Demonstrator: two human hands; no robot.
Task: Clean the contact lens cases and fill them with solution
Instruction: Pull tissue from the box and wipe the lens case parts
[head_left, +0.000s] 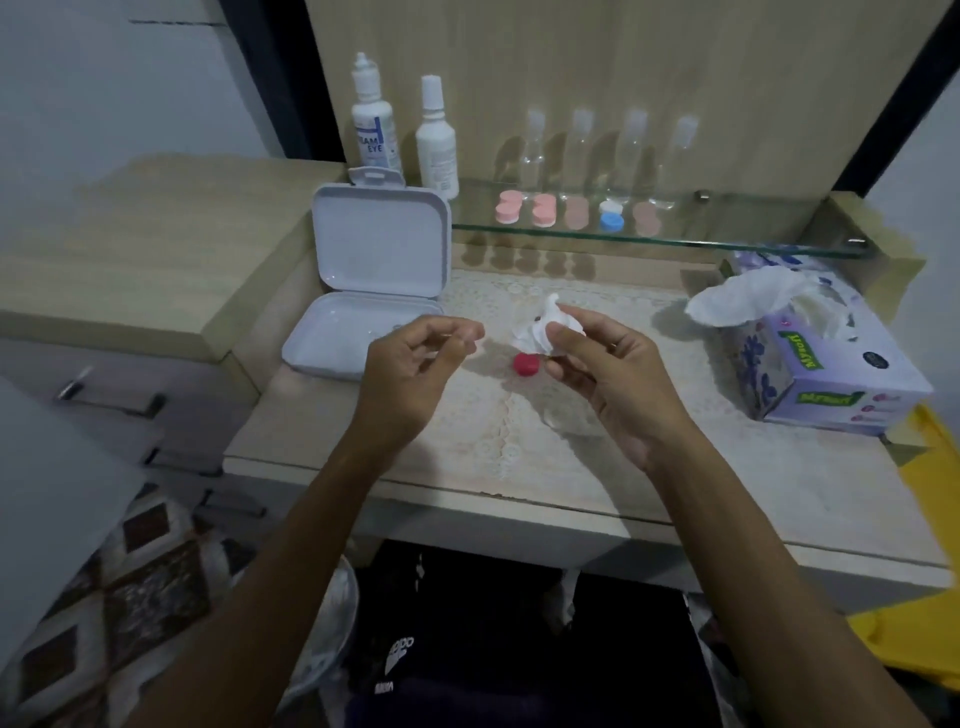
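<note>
Tissue in the right hand, red cap down on the worktop.

The right hand (608, 369) pinches a crumpled white tissue (540, 332), fingers clamped on it above the worktop (753, 499). The left hand (415, 364) hovers beside it, fingers loosely curled and holding nothing I can make out. A red cap (527, 364) sits between them. More lens cases (540, 210) line the glass shelf (727, 241); an open white box (374, 270) stands left.

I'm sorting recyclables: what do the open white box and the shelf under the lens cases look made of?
White box: apparently moulded plastic, matte, with rounded corners and a hinged lid. Shelf: likely clear glass, with a greenish edge and shadows showing through it.
</note>
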